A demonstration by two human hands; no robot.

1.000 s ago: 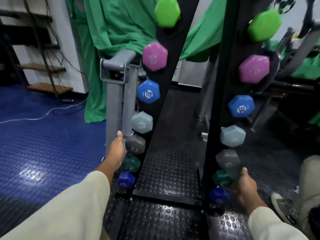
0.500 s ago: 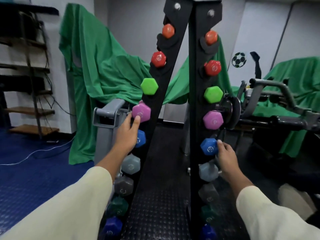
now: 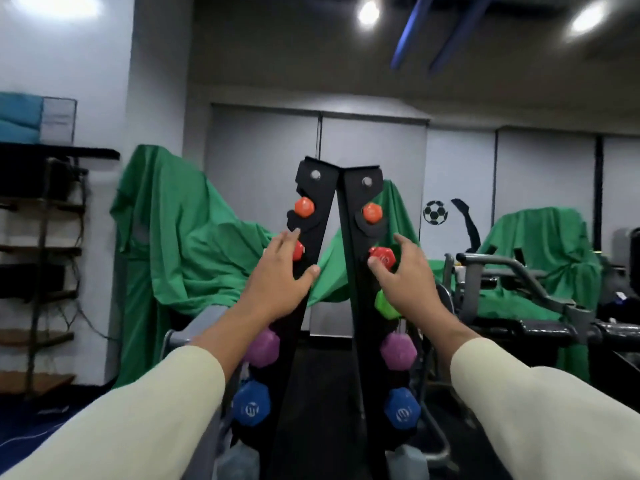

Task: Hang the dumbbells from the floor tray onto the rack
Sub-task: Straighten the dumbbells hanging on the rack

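The black dumbbell rack point(image 3: 311, 188) rises straight ahead, its two uprights meeting at the top. An orange dumbbell point(image 3: 372, 213) hangs highest, with a red dumbbell point(image 3: 382, 258) below it. Further down hang a green one point(image 3: 382, 304), a purple one point(image 3: 398, 351) and a blue one point(image 3: 401, 408). My left hand point(image 3: 280, 271) lies with straight fingers over the red dumbbell's left end, thumb on the left upright. My right hand point(image 3: 405, 275) touches the red dumbbell's right end, thumb on its face and fingers beside it. The floor tray is out of view.
Green cloths point(image 3: 194, 237) drape equipment behind the rack. A grey weight bench frame point(image 3: 512, 271) stands at the right. Dark wall shelves point(image 3: 45, 251) are at the left, and a grey post point(image 3: 204, 323) stands close behind my left forearm.
Both hands have climbed the rack, from the lowest dumbbells past the purple and blue ones to the red dumbbell. My view has tilted up from the floor to the rack's top.
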